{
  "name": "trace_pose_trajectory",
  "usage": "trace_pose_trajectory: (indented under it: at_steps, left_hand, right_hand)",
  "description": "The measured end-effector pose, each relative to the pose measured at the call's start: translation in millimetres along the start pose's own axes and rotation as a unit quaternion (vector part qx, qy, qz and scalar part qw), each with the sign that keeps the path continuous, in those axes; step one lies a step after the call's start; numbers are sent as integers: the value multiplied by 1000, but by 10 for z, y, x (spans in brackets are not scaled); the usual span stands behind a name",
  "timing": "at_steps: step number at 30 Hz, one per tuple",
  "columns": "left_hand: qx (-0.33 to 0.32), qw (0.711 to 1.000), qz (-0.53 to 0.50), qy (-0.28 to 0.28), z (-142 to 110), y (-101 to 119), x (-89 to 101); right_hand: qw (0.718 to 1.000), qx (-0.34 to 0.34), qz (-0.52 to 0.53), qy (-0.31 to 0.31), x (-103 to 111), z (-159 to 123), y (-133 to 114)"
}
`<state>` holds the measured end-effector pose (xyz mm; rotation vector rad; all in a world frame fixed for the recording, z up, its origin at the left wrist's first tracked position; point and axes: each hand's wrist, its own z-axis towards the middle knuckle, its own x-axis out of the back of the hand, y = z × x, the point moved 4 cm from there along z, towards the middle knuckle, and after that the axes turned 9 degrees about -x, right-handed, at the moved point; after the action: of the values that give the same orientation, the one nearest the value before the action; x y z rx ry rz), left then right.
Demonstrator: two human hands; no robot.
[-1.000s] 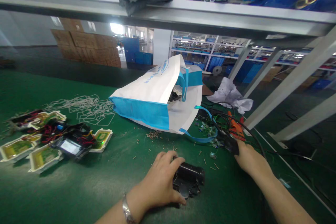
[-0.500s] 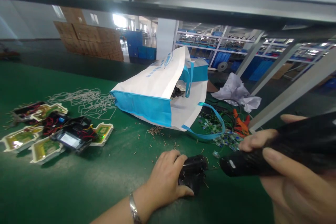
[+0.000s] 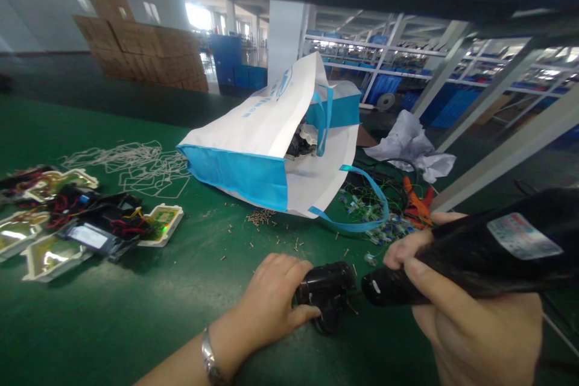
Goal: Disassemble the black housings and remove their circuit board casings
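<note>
My left hand (image 3: 271, 301) grips a small black plastic housing (image 3: 326, 292) that lies on the green table mat (image 3: 136, 313). My right hand (image 3: 470, 313) is wrapped round a black electric screwdriver (image 3: 474, 253), held close to the camera. Its tip points left and ends just beside the black housing. A silver bracelet (image 3: 208, 359) shows on my left wrist. Small screws (image 3: 260, 217) lie scattered on the mat in front of the housing.
A white and blue bag (image 3: 271, 145) lies on its side behind my hands. At the left sit white-framed circuit boards (image 3: 160, 223) and black modules with wires (image 3: 104, 229). Orange pliers (image 3: 416, 205), crumpled paper (image 3: 407, 148) and white frame legs (image 3: 497, 145) stand to the right.
My right hand picked up the black screwdriver from the right of the table, lifted it close to the camera and brought its tip to the black housing. My left hand stayed on the housing.
</note>
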<state>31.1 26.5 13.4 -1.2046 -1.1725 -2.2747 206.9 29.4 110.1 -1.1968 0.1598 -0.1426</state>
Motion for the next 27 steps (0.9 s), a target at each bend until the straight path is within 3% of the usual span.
trace_pose_trajectory:
  at_steps: [12, 21, 27]
  left_hand:
    - [-4, 1000, 13, -4, 5, 1, 0]
    - [-25, 999, 1, -46, 21, 27, 72]
    - [-46, 996, -16, -80, 4, 39, 154]
  right_hand:
    - [1000, 2, -28, -9, -59, 10, 26]
    - [1000, 13, 5, -5, -91, 65, 14]
    - [999, 31, 24, 20, -32, 37, -132]
